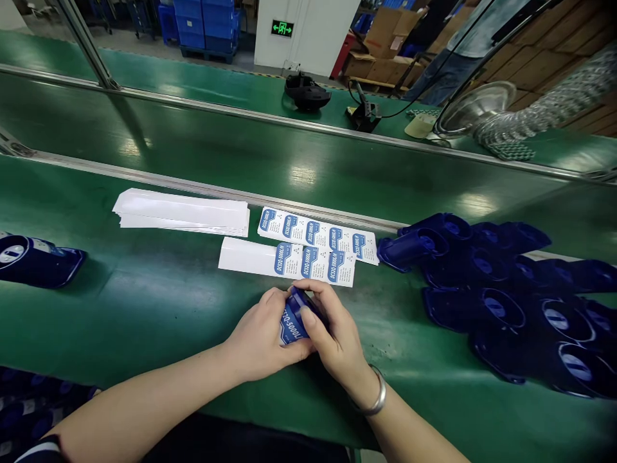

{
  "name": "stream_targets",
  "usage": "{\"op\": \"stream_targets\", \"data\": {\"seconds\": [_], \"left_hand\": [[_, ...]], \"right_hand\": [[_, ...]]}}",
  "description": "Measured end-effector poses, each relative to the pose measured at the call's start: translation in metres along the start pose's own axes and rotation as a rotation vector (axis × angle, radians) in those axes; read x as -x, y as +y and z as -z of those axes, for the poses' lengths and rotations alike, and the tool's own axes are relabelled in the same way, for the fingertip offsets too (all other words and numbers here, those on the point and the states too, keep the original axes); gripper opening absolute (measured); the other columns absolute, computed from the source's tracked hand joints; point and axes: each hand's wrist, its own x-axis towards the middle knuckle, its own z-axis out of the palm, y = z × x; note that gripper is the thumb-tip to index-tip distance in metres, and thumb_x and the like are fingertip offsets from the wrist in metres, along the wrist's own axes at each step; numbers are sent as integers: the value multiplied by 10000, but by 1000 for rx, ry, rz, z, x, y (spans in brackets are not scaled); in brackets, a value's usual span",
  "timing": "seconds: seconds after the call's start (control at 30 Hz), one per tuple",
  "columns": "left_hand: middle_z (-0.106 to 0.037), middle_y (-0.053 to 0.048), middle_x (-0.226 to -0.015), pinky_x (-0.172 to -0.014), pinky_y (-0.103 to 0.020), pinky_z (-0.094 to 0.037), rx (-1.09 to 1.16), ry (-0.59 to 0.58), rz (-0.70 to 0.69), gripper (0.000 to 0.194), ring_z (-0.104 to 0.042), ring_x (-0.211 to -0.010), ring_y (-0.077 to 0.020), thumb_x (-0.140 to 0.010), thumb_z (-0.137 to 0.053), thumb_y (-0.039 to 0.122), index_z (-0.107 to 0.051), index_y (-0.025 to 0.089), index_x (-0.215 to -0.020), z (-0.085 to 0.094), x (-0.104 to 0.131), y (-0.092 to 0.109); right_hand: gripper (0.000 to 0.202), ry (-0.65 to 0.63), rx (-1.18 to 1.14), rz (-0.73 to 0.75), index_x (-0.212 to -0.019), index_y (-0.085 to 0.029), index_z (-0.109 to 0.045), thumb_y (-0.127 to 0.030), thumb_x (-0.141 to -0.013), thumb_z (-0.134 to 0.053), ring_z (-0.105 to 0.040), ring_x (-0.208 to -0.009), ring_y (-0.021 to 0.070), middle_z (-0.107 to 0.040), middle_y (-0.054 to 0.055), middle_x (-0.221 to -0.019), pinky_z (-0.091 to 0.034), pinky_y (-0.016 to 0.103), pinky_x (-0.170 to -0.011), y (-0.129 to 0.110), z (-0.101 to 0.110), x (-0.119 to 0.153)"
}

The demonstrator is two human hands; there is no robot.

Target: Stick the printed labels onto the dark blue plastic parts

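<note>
Blue plastic housing, labelled (36,259): lies alone on the green surface (144,302), well to the left of the fingers.

Stack of blank white backing strips (183,212): beyond and to the left of the fingers, near the metal rail (202,188).

Label sheet, partly used (289,259): just beyond the fingers, three blue-and-white labels left at its right end.

Left hand (263,337): fingers closed on the left side of a blue plastic part (295,316).

Blue plastic part: held between both hands just above the surface, a blue-and-white label (288,326) on its near face.

Right hand (332,337): fingers closed over the part's right side, thumb pressed on the label edge; metal bangle (376,395) at the wrist.

Full label sheet (321,235): beyond and slightly right of the fingers.

Pile of blue plastic housings (506,289): right of the fingers, apart from them.
</note>
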Motion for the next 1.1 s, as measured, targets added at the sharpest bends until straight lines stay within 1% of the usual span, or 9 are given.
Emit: {"op": "stream_targets", "data": {"seconds": [0.1, 0.23, 0.43, 0.63, 0.7, 0.77, 0.9, 1.0, 1.1], "left_hand": [[-628, -120, -1168, -878, -426, -492, 178, -69, 76, 599, -611, -1080, -334, -746, -803, 507, -592, 191, -1209, 6, -2, 0], [-657, -136, -1238, -940, -427, -489, 468, -137, 153, 560, -613, -1163, -332, -880, -652, 563, -592, 165, -1270, 11, -6, 2], [-629, -162, -1222, -921, -453, -497, 226, -108, 152, 524, -617, -1099, -333, -853, -691, 462, -587, 135, -1249, 8, -6, 4], [-507, -149, -1384, -1000, -467, -480, 52, -171, -32, 765, -520, -1240, -350, -756, -783, 324, -438, 221, -1432, 9, -1, 6], [-531, -139, -1370, -1006, -480, -477, 77, -166, -43, 759, -532, -1234, -349, -743, -795, 303, -453, 230, -1416, 10, 0, 5], [-596, -125, -1294, -967, -480, -502, 195, -203, 25, 714, -591, -1162, -329, -750, -799, 307, -483, 218, -1384, 12, -1, 6], [-626, -104, -1301, -952, -448, -528, 370, -296, 67, 702, -625, -1157, -297, -788, -796, 337, -480, 233, -1407, 16, -3, 7], [-540, -114, -1443, -1018, -470, -513, 205, -256, -20, 812, -575, -1257, -314, -770, -819, 331, -418, 278, -1474, 16, -1, 4], [-406, -124, -1563, -1111, -509, -453, 10, -139, -110, 971, -442, -1405, -341, -750, -842, 383, -291, 316, -1547, 12, 1, -5]], "right_hand": [[330, -1, -78, -115, -1237, -248, -583, -509, -1037, -556, -613, -1067, 283, -635, 75, -1172, -490, 418, -920, 1, 2, -4], [334, 6, -133, -190, -1212, -239, -596, -519, -1039, -540, -611, -1060, 268, -636, 68, -1167, -493, 388, -884, 1, 2, -6], [312, 34, -193, -205, -1169, -225, -626, -493, -1022, -566, -626, -1043, 265, -658, 69, -1132, -494, 398, -896, 4, 0, -7], [256, 137, -432, -235, -1121, -221, -634, -451, -1010, -639, -661, -993, 256, -701, 62, -1038, -520, 393, -908, 4, 8, -13], [282, 142, -412, -199, -1144, -223, -637, -481, -1042, -587, -658, -1015, 257, -698, 65, -1047, -508, 391, -931, 3, 11, -13], [395, 60, -364, -127, -1243, -229, -622, -563, -1054, -525, -622, -1114, 273, -669, 78, -1151, -478, 404, -989, 1, 14, -13], [471, -81, -293, -38, -1352, -263, -565, -589, -1014, -599, -578, -1183, 280, -609, 69, -1261, -466, 396, -1008, 1, 18, -12], [346, 13, -299, -69, -1273, -261, -605, -513, -1035, -599, -603, -1123, 257, -631, 54, -1193, -490, 357, -938, 3, 19, -14], [313, 119, -335, -107, -1201, -252, -643, -514, -1044, -571, -606, -1082, 243, -644, 44, -1159, -485, 339, -931, 9, 16, -17]]}}
